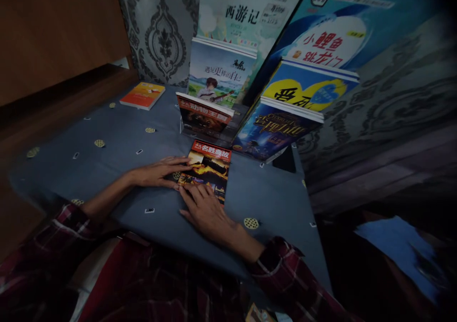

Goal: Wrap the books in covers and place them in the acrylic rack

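A book [210, 165] with a red title band and a photo of a lit-up wall lies flat on the table. My left hand [160, 170] rests at its left edge, fingers stretched out and their tips on the cover. Across the lower part of the cover lies my right hand [205, 210], its fingers extended and hiding some of the pictures. Neither hand grips anything. Just behind stands a dark book [205, 119] with a reddish title, leaning back in a rack.
More books stand upright behind: a guitar-picture book [219, 74], a blue-and-yellow book [310, 86] and a dark blue book [274, 129]. An orange book [143, 95] lies at the back left of the cloth-covered table [117, 169]. A dark flat object [284, 160] sits near the right edge.
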